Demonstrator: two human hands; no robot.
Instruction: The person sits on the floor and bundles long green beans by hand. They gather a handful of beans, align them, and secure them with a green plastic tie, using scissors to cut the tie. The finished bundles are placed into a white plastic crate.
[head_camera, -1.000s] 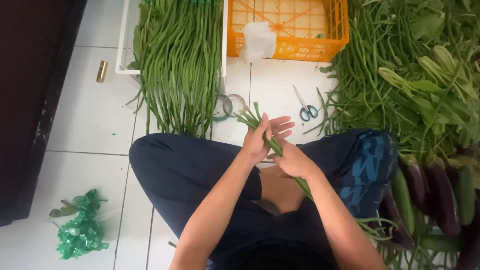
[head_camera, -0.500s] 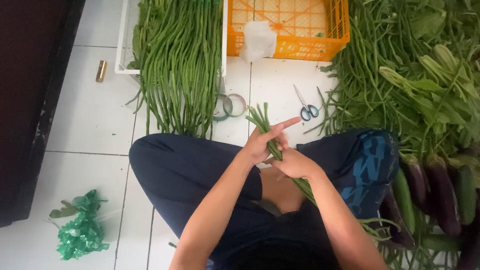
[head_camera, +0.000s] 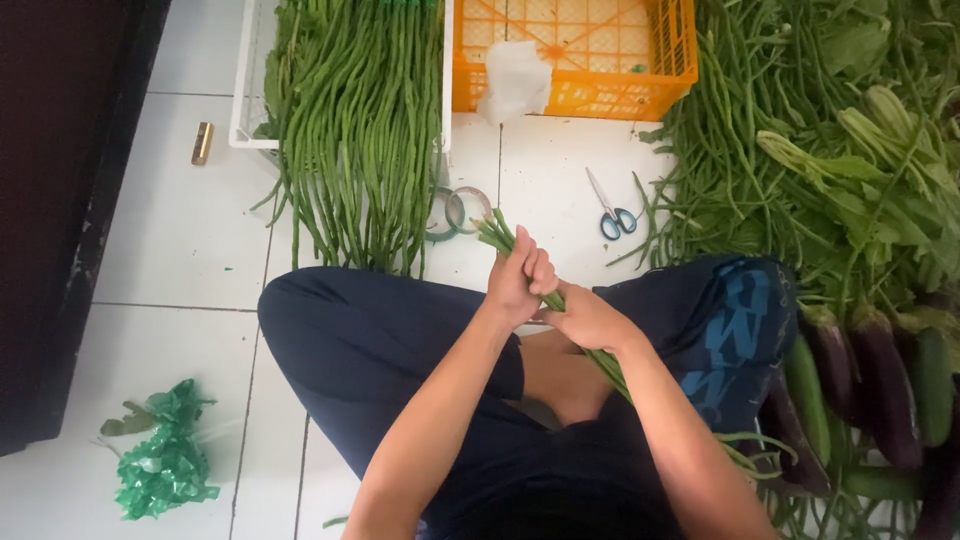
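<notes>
At centre, left hand (head_camera: 520, 275) and right hand (head_camera: 585, 318) clench one long-bean bundle (head_camera: 497, 235); loose beans (head_camera: 365, 130) at 11 o'clock remain unbundled.

From my feed, the scene is evenly and softly lit, bright enough on the white tiled floor (head_camera: 180, 250) that it looks slightly washed out, with no hard glare. Shadows are faint and diffuse, only a soft one under the knees. The dark cabinet (head_camera: 60, 200) at left falls to near black, losing detail. Focus is a little soft overall, and the hands (head_camera: 555, 295) look mildly smeared.
</notes>
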